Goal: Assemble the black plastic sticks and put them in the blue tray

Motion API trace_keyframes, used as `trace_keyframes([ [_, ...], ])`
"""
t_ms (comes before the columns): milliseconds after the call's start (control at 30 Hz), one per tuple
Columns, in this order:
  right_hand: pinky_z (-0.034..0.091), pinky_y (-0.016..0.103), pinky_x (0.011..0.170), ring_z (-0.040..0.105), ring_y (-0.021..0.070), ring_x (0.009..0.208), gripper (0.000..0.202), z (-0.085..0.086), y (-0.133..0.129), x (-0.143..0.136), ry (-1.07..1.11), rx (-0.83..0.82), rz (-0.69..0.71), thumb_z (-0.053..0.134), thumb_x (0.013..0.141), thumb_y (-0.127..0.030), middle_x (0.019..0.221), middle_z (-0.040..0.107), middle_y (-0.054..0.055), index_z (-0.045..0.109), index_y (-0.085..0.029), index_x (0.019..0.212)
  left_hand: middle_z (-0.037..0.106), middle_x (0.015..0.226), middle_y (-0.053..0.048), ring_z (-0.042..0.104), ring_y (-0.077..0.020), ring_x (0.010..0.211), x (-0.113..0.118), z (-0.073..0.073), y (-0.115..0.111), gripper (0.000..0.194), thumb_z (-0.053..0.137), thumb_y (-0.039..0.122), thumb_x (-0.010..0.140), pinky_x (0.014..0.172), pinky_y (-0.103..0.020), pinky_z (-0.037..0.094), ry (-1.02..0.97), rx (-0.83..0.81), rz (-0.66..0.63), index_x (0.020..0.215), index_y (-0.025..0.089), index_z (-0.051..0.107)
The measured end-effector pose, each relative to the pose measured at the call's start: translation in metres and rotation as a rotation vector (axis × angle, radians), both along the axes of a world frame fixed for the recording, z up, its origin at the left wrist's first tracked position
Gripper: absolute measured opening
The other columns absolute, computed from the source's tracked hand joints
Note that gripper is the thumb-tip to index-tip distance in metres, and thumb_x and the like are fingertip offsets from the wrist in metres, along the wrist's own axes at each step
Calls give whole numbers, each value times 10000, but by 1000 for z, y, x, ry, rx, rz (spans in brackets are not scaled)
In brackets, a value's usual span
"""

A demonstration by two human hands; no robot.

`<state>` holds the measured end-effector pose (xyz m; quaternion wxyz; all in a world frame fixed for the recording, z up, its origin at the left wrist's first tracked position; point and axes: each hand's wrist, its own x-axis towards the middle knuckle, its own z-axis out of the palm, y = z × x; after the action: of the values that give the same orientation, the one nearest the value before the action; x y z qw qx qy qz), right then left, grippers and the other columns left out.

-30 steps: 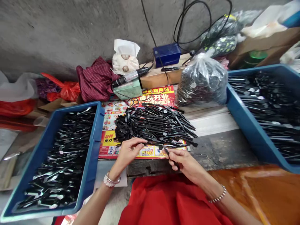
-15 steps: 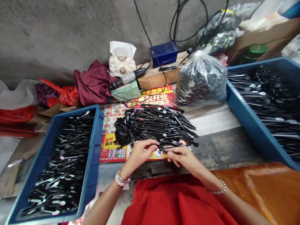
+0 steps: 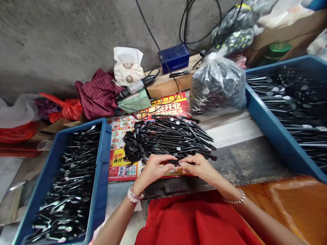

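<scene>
Between my two hands is a small, slim black piece [image 3: 174,162], pinched at both ends; its exact kind is too small to make out. My left hand [image 3: 153,169] closes thumb and forefinger on its left end. At its right end, the fingertips of my right hand [image 3: 198,166] grip it. Just beyond my fingers lies a heap of slim black sticks with flattened, rounded ends [image 3: 166,136]. Smaller flat black pieces [image 3: 133,146] are bunched at the heap's left side. Beneath it all is a red and yellow printed flyer [image 3: 122,172].
A blue bin [image 3: 103,163] full of black pieces stands at left, another blue bin [image 3: 276,126] at right. Behind the heap are a clear plastic bag [image 3: 217,85] of black pieces, a pen-shaped power tool [image 3: 135,87], a blue box [image 3: 175,58] and a tissue pack [image 3: 128,68].
My hands have come closer together, and the black piece now sits level between the fingertips of both. The camera view has shifted slightly.
</scene>
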<state>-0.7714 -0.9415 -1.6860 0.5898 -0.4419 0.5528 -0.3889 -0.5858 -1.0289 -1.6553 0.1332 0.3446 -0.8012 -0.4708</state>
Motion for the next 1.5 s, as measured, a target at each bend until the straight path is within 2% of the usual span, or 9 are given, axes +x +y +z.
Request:
trace_keyframes([
  [133,394,230,608,533,132,618,297,3,-5,-3,27,-57,26,550,793,-368,634,631,17,662,-132,653,770,873,-32,691,-145,718,-1,-3,-3,201,656,145,779,680,-197,496,43,-23,33,939,176,774],
  [300,404,239,632,569,148,645,289,1,-9,-1,58,-106,48,538,817,-344,666,669,25,665,-138,659,770,859,-39,701,-144,710,1,-3,-6,195,659,137,781,666,-191,509,83,-59,3,934,172,774],
  [467,396,241,611,566,145,620,295,3,-9,2,41,-66,40,534,821,-340,649,666,26,684,-128,681,766,858,-51,701,-156,734,7,-4,-5,181,633,210,837,685,-216,514,96,-160,-54,961,186,763],
  [667,402,255,644,596,165,669,288,14,-6,1,241,-214,40,518,858,-273,683,680,27,694,-156,662,753,832,-49,681,-148,717,8,-9,0,182,583,222,890,685,-228,499,97,-260,-74,956,182,748],
  [833,409,261,644,606,175,689,238,17,-2,3,326,-226,-20,543,853,-253,760,724,40,759,-167,799,757,845,-47,685,-150,727,7,-13,2,178,588,211,885,697,-235,509,125,-317,-44,976,194,740],
  [1033,415,266,671,618,175,722,240,16,2,4,386,-244,-20,538,885,-252,797,725,45,764,-171,881,757,844,-44,686,-144,731,7,-16,2,183,600,174,873,695,-230,511,145,-354,-64,998,186,732],
  [1233,451,267,664,636,168,719,222,13,8,7,533,-410,-64,526,910,-212,782,713,40,747,-186,913,758,881,-38,687,-150,760,7,-18,5,189,613,195,869,723,-245,518,143,-305,-28,1017,203,730],
  [1400,511,288,674,664,186,765,231,10,18,15,754,-703,-223,485,953,-203,886,717,91,709,-160,988,757,911,-37,694,-159,805,6,-10,12,188,656,230,844,764,-252,517,170,-202,51,1014,202,733],
  [1500,534,297,721,673,187,803,237,9,23,17,828,-856,-245,485,950,-156,913,721,90,678,-163,1086,757,861,-36,690,-156,764,6,-9,14,156,631,244,862,745,-254,518,184,-197,85,959,199,744],
])
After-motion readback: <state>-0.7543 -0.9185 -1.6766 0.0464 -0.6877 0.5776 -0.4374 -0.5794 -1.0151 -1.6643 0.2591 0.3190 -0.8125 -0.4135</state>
